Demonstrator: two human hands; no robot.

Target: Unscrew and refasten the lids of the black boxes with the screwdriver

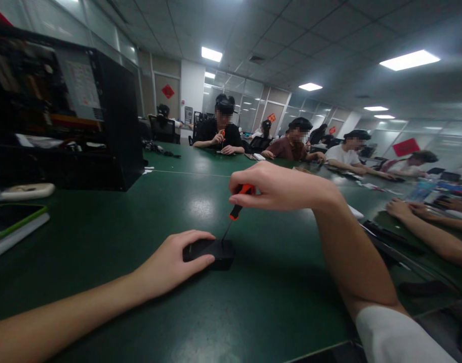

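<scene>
A small black box lies on the green table. My left hand grips its left end, thumb on the near side and fingers over the far side. Above and to the right, my right hand is closed on the orange and black handle of a screwdriver. The screwdriver slants down to the left, and its tip meets the top of the box near the right end.
An open black computer case stands at the left. Nearer are a green-edged phone and a pale object. People sit across the table; another person's forearms rest at the right, near cables and a bottle.
</scene>
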